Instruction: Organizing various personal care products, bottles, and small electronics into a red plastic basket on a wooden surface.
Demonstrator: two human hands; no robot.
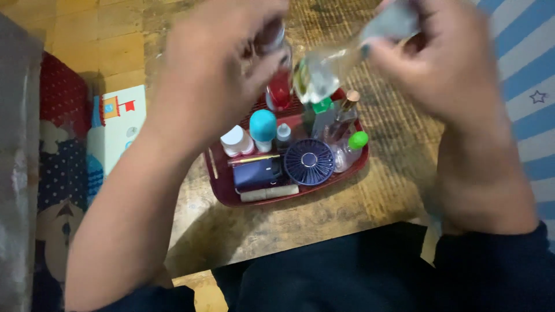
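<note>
Worn wooden flooring lay beneath a dark red tray, with a patterned mat at left and a blue-striped cloth at right. You held both hands raised above the tray's far edge. Your right hand was closed around the neck end of a clear bottle, tilted with its base toward your left. Your left hand was curled around a small red-bottomed bottle; motion blur hid the exact finger placement. In the tray stood a round blue fan, a teal-capped bottle and a green-capped bottle. To work well, you likely needed to steady both bottles directly over the tray and keep the clear one's opening away from the crowded items.
</note>
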